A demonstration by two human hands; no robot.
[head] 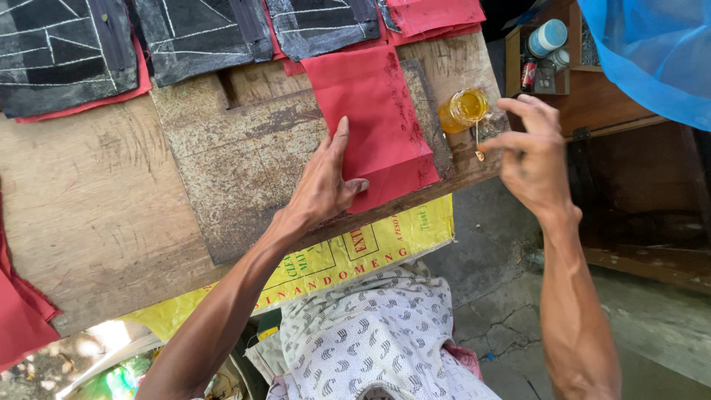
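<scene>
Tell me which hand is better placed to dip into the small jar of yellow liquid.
Right. The right hand pinches a thin stick right beside the jar, while the left hand lies flat on the red cloth.

Left hand (324,185) flat, fingers extended; right hand (532,159) raised (fingertips pinched).

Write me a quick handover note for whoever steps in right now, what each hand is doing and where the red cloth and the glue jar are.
Left hand: flat on the red cloth piece, pinning it to the worn board on the wooden table.
Right hand: pinching a thin stick with a yellow-tipped end, beside the open jar of amber liquid at the table's far right edge.
Done: cloth laid out flat.
Left: no amber liquid shows on this cloth yet.
</scene>
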